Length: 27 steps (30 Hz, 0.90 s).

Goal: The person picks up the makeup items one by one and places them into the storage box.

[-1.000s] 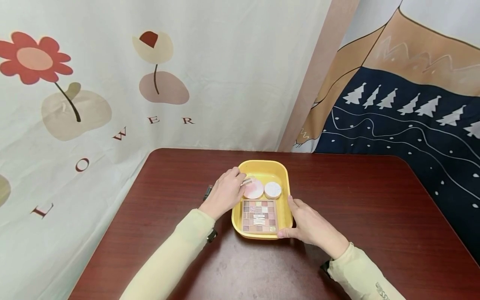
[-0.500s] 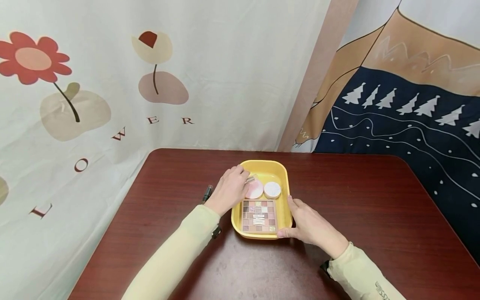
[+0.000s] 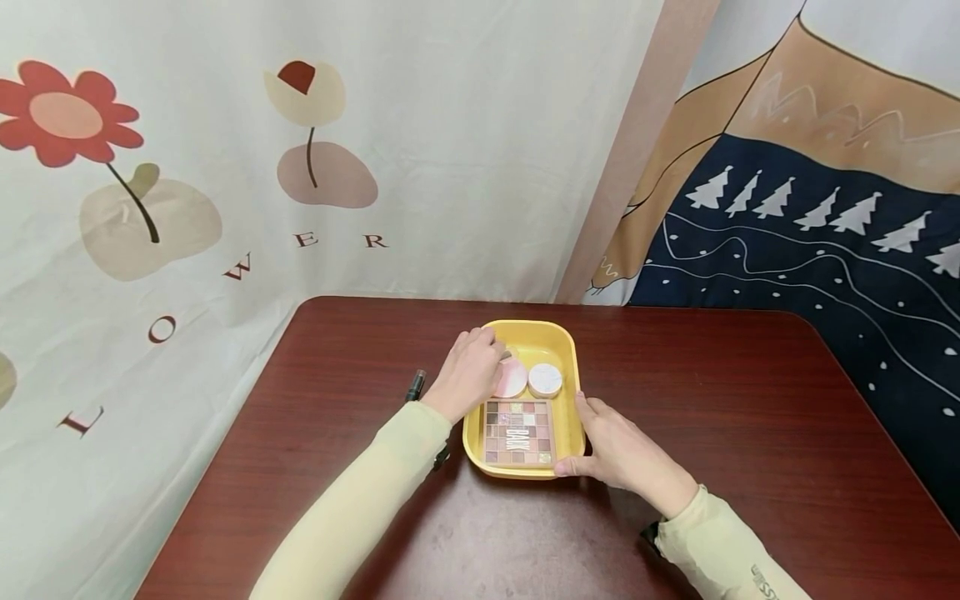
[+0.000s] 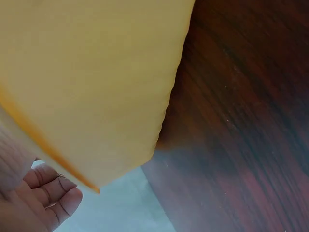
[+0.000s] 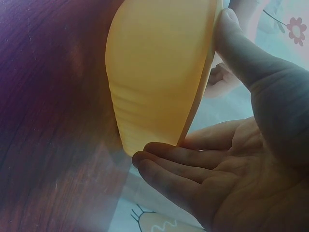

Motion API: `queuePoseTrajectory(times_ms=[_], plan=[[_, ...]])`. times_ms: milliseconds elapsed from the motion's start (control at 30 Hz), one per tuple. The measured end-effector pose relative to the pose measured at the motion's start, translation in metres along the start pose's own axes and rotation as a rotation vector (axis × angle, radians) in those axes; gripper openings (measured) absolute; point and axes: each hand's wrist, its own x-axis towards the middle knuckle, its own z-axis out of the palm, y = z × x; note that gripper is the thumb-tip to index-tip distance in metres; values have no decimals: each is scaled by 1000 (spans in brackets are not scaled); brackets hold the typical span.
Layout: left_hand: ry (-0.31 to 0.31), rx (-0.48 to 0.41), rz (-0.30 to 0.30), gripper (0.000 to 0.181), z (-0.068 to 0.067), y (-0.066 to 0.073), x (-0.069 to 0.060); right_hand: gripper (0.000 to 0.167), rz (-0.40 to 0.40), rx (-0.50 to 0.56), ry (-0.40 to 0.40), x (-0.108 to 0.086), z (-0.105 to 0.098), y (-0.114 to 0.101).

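Small item (image 3: 507, 356), mostly hidden, pinched by left hand (image 3: 469, 372) inside yellow tray (image 3: 536, 337), above pink disc (image 3: 513, 379). Right hand (image 3: 621, 448), fingers extended, touches tray's right side. Dark tube (image 3: 416, 385) lies left, on worktop (image 3: 712, 392).

Table (image 3: 735, 383): we see red-brown wood grain, far corners rounded, a sheen on the near side.
White curtain (image 3: 465, 150): we read L, O, W, E, R printed across it.
Red flower (image 3: 66, 117): printed at far left; we count a cream bloom (image 3: 322, 96) beside it.
Pink strip (image 3: 637, 158): slants between the hangings.
Navy cloth (image 3: 780, 292): we note white fir trees (image 3: 774, 198) in a row.
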Motion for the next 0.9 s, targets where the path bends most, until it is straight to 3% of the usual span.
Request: queuePoseTrajectory(times_ms=[333, 900], plan=[[-59, 73, -3, 11, 7, 2, 7, 109, -13, -3, 3, -1, 0, 0], [-88, 115, -47, 14, 14, 0, 17, 108, -7, -5, 7, -2, -1, -1]])
